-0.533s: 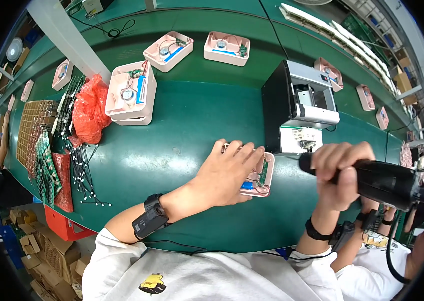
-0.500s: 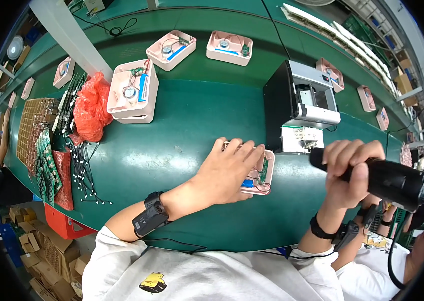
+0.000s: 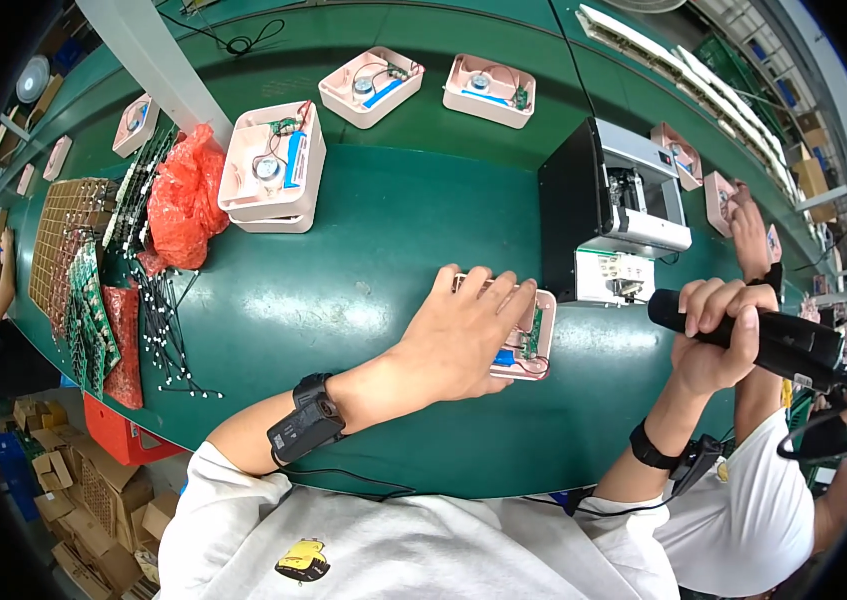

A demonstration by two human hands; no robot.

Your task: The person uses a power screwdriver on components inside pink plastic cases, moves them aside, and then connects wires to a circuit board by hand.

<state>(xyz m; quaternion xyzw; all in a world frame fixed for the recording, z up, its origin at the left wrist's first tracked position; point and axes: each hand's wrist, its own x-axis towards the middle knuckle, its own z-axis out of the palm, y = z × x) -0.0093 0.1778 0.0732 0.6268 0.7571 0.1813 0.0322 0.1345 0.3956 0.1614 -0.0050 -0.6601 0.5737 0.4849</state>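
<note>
My left hand [image 3: 460, 340] grips a pale pink plastic housing [image 3: 545, 347] on the green bench, its fingers over the far rim and its palm across the inside. A green circuit board [image 3: 534, 330], a blue battery [image 3: 504, 357] and thin wires show at the housing's right end; my hand covers the rest. To the right, my right hand [image 3: 718, 350] is wrapped round a black corded power tool [image 3: 793, 350], held above the bench with its narrow end pointing left. The tip of the tool is apart from the housing.
A black and silver machine [image 3: 618, 215] stands behind my right hand. Stacked pink housings [image 3: 273, 215], a red plastic bag [image 3: 188, 205], circuit boards [image 3: 91, 325] and black wires [image 3: 165, 335] lie left. More housings [image 3: 488, 90] line the back. A co-worker's hand [image 3: 750, 235] reaches in at right.
The view has shifted a little, and my right hand with the power tool sits slightly farther right. A co-worker's arm has stretched toward a housing at the back right. My left hand keeps its grip.
</note>
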